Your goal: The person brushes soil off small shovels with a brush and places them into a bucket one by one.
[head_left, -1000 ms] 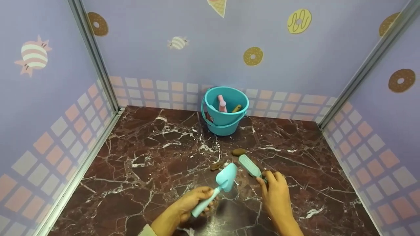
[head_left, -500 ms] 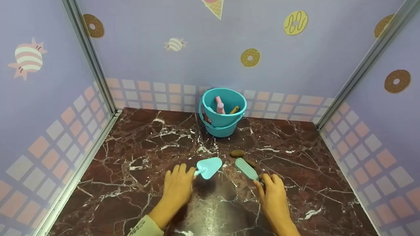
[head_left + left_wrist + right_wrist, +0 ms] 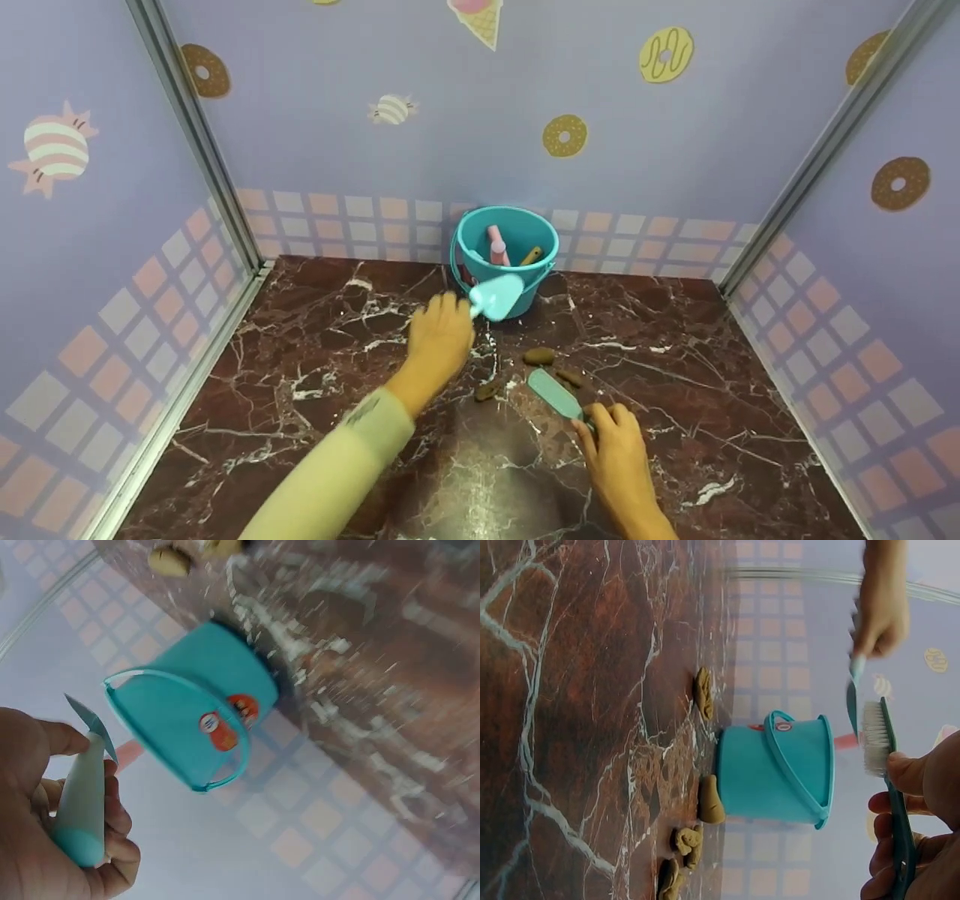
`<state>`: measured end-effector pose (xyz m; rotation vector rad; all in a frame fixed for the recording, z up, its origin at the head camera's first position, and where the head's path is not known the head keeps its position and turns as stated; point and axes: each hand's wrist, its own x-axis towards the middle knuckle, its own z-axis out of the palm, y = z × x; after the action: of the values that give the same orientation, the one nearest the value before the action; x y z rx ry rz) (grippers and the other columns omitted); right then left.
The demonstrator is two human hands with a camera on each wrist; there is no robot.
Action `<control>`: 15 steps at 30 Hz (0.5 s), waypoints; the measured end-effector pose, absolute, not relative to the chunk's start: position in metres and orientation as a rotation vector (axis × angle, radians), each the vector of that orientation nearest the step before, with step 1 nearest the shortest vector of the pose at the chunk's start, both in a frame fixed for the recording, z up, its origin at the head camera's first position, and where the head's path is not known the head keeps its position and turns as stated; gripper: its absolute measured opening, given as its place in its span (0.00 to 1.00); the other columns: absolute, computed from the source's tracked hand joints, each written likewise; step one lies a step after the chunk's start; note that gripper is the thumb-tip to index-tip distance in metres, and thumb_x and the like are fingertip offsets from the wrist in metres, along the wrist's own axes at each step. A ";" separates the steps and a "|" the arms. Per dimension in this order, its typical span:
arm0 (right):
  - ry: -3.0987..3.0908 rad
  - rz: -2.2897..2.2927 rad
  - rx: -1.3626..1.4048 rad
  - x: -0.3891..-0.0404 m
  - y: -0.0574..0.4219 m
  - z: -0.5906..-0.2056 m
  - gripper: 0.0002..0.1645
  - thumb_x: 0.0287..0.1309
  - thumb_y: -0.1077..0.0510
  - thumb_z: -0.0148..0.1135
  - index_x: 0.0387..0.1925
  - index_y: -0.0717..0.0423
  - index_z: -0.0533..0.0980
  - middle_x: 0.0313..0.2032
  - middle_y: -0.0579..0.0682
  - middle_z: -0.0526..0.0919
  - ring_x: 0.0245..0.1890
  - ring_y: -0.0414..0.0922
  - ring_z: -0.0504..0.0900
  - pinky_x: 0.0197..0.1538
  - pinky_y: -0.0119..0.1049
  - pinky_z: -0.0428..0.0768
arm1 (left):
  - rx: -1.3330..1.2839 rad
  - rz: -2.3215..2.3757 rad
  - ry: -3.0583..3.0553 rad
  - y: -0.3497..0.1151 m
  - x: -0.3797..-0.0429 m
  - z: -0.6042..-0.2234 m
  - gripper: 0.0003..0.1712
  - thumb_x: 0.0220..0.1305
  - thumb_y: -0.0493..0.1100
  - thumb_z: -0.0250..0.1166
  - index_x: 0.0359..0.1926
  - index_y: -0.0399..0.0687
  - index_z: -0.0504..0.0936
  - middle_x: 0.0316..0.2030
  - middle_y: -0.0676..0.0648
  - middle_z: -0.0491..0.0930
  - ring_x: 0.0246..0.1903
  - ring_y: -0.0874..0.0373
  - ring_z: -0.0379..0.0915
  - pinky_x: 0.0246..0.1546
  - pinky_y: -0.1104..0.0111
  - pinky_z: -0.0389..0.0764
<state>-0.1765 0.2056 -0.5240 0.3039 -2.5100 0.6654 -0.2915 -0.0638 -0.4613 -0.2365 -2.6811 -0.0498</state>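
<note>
My left hand (image 3: pixel 441 334) grips the handle of a light-blue trowel (image 3: pixel 499 296), whose blade overlaps the front of a turquoise bucket (image 3: pixel 540 279). In the left wrist view the fingers wrap round the trowel handle (image 3: pixel 84 799), and the blade is seen nearly edge-on near the bucket's mouth. My right hand (image 3: pixel 621 454) holds a green brush (image 3: pixel 553 394) low over the floor; white bristles (image 3: pixel 875 736) show in the right wrist view. Near the brush lie brown lumps: a smooth one (image 3: pixel 538 356), a thin one (image 3: pixel 570 378) and a crumpled one (image 3: pixel 489 390).
The bucket stands by the back wall (image 3: pixel 420 150), holding a pink item (image 3: pixel 496 246) and a yellow-handled item (image 3: pixel 531 256). Small white crumbs are scattered over the dark marbled floor (image 3: pixel 337 450). Patterned panels close in the left and right sides.
The left hand has turned over and reached forward with the trowel, from beside the brown lumps to the bucket. The right hand and brush have hardly moved.
</note>
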 end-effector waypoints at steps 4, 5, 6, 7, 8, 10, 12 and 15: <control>-2.509 0.658 0.305 -0.176 0.205 -0.526 0.09 0.60 0.56 0.71 0.38 0.54 0.79 0.30 0.46 0.70 0.31 0.42 0.67 0.33 0.40 0.71 | -0.252 -0.040 -2.751 -0.051 -0.323 -0.441 0.16 0.67 0.46 0.64 0.49 0.39 0.80 0.43 0.41 0.76 0.44 0.46 0.74 0.35 0.56 0.77; -2.512 0.657 0.307 -0.176 0.205 -0.526 0.09 0.60 0.56 0.71 0.39 0.54 0.79 0.31 0.46 0.70 0.31 0.42 0.67 0.33 0.41 0.71 | -0.248 -0.041 -2.760 -0.049 -0.331 -0.436 0.14 0.69 0.44 0.62 0.50 0.39 0.80 0.44 0.41 0.76 0.44 0.46 0.74 0.35 0.56 0.77; -2.516 0.653 0.307 -0.176 0.205 -0.527 0.09 0.60 0.56 0.71 0.39 0.54 0.79 0.31 0.45 0.70 0.31 0.41 0.67 0.33 0.41 0.71 | -0.242 -0.038 -2.765 -0.046 -0.338 -0.432 0.13 0.70 0.42 0.60 0.51 0.38 0.80 0.44 0.40 0.77 0.45 0.45 0.74 0.36 0.55 0.78; -2.518 0.651 0.307 -0.176 0.206 -0.527 0.09 0.61 0.55 0.71 0.39 0.53 0.79 0.31 0.45 0.70 0.31 0.41 0.67 0.33 0.40 0.71 | -0.231 -0.033 -2.769 -0.044 -0.345 -0.427 0.13 0.71 0.40 0.58 0.52 0.38 0.80 0.45 0.40 0.77 0.46 0.45 0.74 0.37 0.55 0.78; -2.521 0.651 0.306 -0.176 0.206 -0.527 0.09 0.61 0.55 0.71 0.39 0.53 0.79 0.30 0.45 0.69 0.31 0.41 0.66 0.33 0.40 0.70 | -0.221 -0.032 -2.765 -0.043 -0.351 -0.423 0.13 0.72 0.38 0.57 0.52 0.38 0.80 0.45 0.40 0.77 0.46 0.45 0.74 0.37 0.55 0.78; -2.518 0.652 0.307 -0.176 0.206 -0.528 0.10 0.61 0.55 0.71 0.37 0.53 0.78 0.30 0.44 0.68 0.30 0.40 0.65 0.33 0.39 0.70 | -0.200 -0.031 -2.740 -0.039 -0.363 -0.415 0.14 0.73 0.37 0.54 0.53 0.38 0.81 0.45 0.40 0.78 0.47 0.45 0.74 0.38 0.54 0.79; -2.510 0.642 0.320 -0.176 0.207 -0.529 0.10 0.60 0.55 0.71 0.36 0.54 0.77 0.29 0.44 0.66 0.30 0.40 0.64 0.32 0.37 0.69 | -0.179 -0.031 -2.716 -0.035 -0.373 -0.409 0.15 0.74 0.37 0.52 0.52 0.38 0.82 0.45 0.39 0.79 0.47 0.45 0.75 0.39 0.53 0.81; -2.492 0.626 0.336 -0.178 0.210 -0.529 0.10 0.60 0.56 0.71 0.35 0.54 0.76 0.29 0.43 0.66 0.29 0.39 0.63 0.31 0.36 0.69 | -0.176 -0.023 -2.712 -0.029 -0.387 -0.402 0.16 0.76 0.37 0.50 0.53 0.37 0.82 0.45 0.38 0.80 0.47 0.44 0.76 0.41 0.52 0.81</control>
<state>-0.1781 0.2095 -0.5292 0.3361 -2.4924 0.6257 -0.3869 -0.0294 -0.4020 -0.1758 -2.7116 -0.0228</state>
